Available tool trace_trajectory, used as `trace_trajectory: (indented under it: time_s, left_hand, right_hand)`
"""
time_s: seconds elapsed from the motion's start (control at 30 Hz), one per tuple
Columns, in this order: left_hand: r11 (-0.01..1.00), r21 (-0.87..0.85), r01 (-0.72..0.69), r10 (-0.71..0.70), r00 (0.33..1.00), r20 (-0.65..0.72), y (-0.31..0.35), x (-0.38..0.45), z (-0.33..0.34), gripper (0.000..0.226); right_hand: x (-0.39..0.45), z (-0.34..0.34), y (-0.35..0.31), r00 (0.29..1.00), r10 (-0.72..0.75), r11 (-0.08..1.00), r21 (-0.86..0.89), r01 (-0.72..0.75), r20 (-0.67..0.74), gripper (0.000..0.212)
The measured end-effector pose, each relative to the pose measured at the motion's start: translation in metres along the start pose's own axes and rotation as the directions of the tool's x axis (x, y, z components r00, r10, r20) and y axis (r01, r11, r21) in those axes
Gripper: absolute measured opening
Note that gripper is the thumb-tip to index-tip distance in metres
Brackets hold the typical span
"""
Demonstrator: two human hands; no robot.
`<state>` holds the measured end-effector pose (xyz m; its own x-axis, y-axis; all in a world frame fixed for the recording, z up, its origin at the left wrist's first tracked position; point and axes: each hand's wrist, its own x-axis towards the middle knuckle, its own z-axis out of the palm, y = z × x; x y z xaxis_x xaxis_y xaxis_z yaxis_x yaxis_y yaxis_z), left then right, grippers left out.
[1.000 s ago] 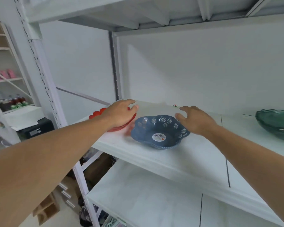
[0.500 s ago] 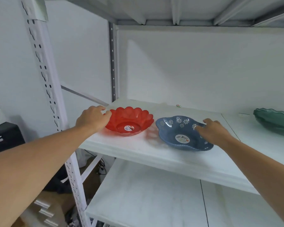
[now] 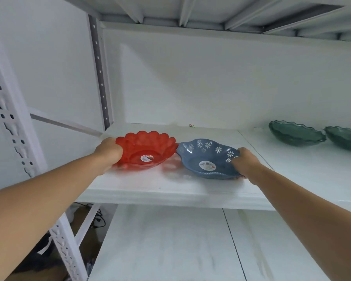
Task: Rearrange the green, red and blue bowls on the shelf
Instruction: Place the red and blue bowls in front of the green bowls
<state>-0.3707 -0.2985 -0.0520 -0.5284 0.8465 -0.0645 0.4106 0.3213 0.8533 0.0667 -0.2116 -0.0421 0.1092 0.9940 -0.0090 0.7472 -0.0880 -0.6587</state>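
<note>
A red scalloped bowl [image 3: 148, 148] sits on the white shelf [image 3: 170, 189] at the left, a round sticker in its bottom. My left hand [image 3: 109, 152] grips its left rim. Just right of it, rims nearly touching, lies a blue bowl [image 3: 207, 157] with white flowers and a sticker inside. My right hand [image 3: 244, 162] holds the blue bowl's right rim, fingers over the edge. Two green wavy-rimmed bowls [image 3: 296, 133] [image 3: 344, 140] stand side by side at the far right of the same shelf.
A perforated white upright [image 3: 10, 126] rises at the left front, a grey one [image 3: 100, 78] in the back corner. A lower shelf [image 3: 170, 244] lies beneath, another shelf's underside above. A small scrap [image 3: 192, 125] lies by the back wall. Dark clutter sits on the floor, lower left.
My left hand has come off the top of the red bowl and taken its left rim. My right hand has closed on the blue bowl's right rim. A second green bowl has come into view.
</note>
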Motion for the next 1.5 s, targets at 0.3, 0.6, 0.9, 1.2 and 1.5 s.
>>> trace_trajectory:
  time_s: [0.3, 0.6, 0.9, 1.2, 1.5]
  left_hand:
    - [0.986, -0.126, -0.106, 0.114, 0.992, 0.055, 0.082, -0.032, 0.052, 0.035]
    - [0.975, -0.17, -0.141, 0.169, 0.972, 0.162, 0.195, -0.126, 0.169, 0.029]
    - [0.963, -0.194, -0.187, 0.227, 0.95, 0.214, 0.293, -0.202, 0.341, 0.029]
    - [0.949, -0.233, -0.212, 0.274, 0.92, 0.28, 0.356, -0.233, 0.441, 0.029]
    - [0.948, -0.24, -0.208, 0.281, 0.902, 0.327, 0.373, -0.212, 0.477, 0.041]
  right_hand:
    - [-0.002, -0.068, 0.039, 0.99, 0.104, 0.986, 0.14, -0.091, -0.09, 0.041]
    - [-0.018, -0.193, 0.154, 0.962, 0.172, 0.973, 0.189, -0.133, -0.212, 0.039]
    - [0.001, -0.311, 0.282, 0.946, 0.202, 0.975, 0.139, -0.171, -0.252, 0.05]
    - [0.033, -0.369, 0.36, 0.927, 0.24, 0.971, 0.061, -0.232, -0.289, 0.051]
    - [0.063, -0.392, 0.388, 0.893, 0.305, 0.951, 0.06, -0.303, -0.332, 0.04]
